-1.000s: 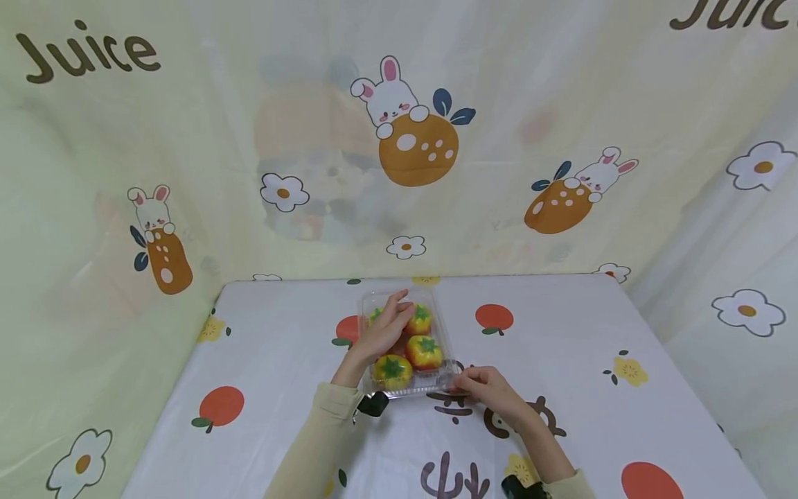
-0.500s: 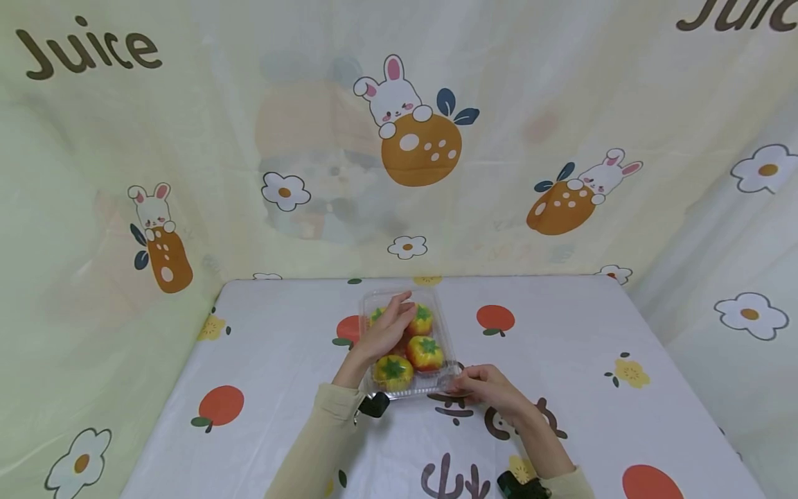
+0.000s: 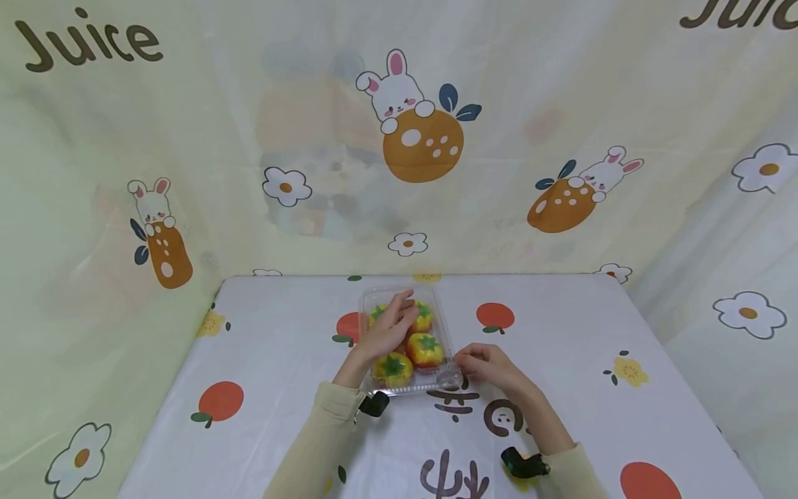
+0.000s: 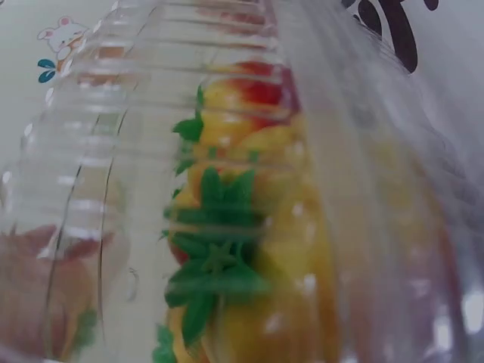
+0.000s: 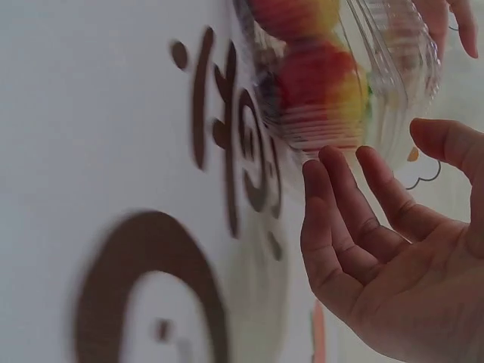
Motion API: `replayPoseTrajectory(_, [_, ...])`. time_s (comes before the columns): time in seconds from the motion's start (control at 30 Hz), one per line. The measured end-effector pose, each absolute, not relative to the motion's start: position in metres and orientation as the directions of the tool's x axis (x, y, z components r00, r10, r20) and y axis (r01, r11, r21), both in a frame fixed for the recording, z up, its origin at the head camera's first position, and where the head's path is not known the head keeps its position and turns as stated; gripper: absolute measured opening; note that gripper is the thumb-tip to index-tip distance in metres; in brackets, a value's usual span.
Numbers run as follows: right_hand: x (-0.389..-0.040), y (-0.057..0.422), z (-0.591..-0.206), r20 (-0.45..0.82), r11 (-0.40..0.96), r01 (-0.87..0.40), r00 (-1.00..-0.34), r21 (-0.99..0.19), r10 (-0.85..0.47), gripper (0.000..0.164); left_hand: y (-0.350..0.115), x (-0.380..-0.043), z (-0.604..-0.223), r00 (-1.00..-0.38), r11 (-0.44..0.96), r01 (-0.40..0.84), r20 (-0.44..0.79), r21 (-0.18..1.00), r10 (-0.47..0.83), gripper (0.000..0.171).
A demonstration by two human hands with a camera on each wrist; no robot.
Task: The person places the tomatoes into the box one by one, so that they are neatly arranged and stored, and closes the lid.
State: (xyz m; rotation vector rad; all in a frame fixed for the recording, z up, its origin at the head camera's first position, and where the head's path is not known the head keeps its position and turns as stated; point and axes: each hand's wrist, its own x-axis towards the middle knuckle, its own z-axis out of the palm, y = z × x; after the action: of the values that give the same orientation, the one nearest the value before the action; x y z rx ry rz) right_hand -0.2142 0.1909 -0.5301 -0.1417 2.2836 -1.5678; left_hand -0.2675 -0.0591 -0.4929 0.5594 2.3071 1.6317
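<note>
A clear plastic clamshell box (image 3: 444, 380) with its lid down lies near the back of the table. Inside are several round yellow-and-red fruits (image 3: 424, 351) with green star-shaped leaf tops. My left hand (image 3: 384, 333) rests across the lid from the left, its fingers stretched and hiding part of the fruit. Seen from the left wrist, the ribbed wall of the box (image 4: 340, 151) fills the view. By the front right corner of the box is my right hand (image 3: 489, 365). From the right wrist, its fingers (image 5: 368, 227) bend loosely with fingertips close to the ribbed side, and the thumb stands apart.
The white tablecloth (image 3: 299, 443) bears printed red fruits, yellow flowers and dark lettering. A cream curtain (image 3: 324, 104) printed with rabbits hangs behind the table's back edge. Black cameras are strapped to both wrists, the right one (image 3: 522, 463) low over the cloth.
My right hand has lifted slightly and shifted back along the box's right side from its front corner. The left hand and the box stay in place.
</note>
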Motion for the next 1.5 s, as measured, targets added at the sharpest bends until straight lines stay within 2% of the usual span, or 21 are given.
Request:
replayPoseTrajectory(0.3, [-0.251, 0.187, -0.514, -0.201, 0.428, 0.063, -0.937, -0.902, -0.286, 0.035, -0.057, -0.263, -0.506, -0.888, 0.314, 0.245, 0.082, 0.917, 0.452, 0.060])
replayPoseTrajectory(0.4, [-0.262, 0.184, -0.513, -0.195, 0.446, 0.046, -0.935, -0.894, -0.294, 0.036, -0.055, -0.257, -0.512, -0.879, 0.376, 0.299, 0.100, 0.877, 0.466, 0.060])
replayPoseTrajectory(0.63, [-0.292, 0.177, -0.509, -0.192, 0.436, 0.045, -0.934, -0.899, -0.300, 0.038, -0.048, -0.251, -0.516, -0.836, 0.594, 0.491, 0.152, 0.637, 0.527, 0.062])
replayPoseTrajectory(0.87, [-0.316, 0.167, -0.499, -0.231, 0.486, 0.075, -0.935, -0.870, -0.268, 0.041, -0.047, -0.252, -0.518, -0.803, 0.657, 0.584, 0.221, 0.477, 0.554, 0.060])
replayPoseTrajectory(1.17, [-0.340, 0.160, -0.499, -0.268, 0.534, 0.106, -0.934, -0.839, -0.236, 0.042, -0.046, -0.250, -0.520, -0.787, 0.661, 0.609, 0.229, 0.437, 0.573, 0.060])
replayPoseTrajectory(1.5, [-0.359, 0.151, -0.493, -0.329, 0.493, 0.191, -0.920, -0.849, -0.212, 0.044, -0.045, -0.246, -0.517, -0.780, 0.682, 0.620, 0.208, 0.389, 0.590, 0.056])
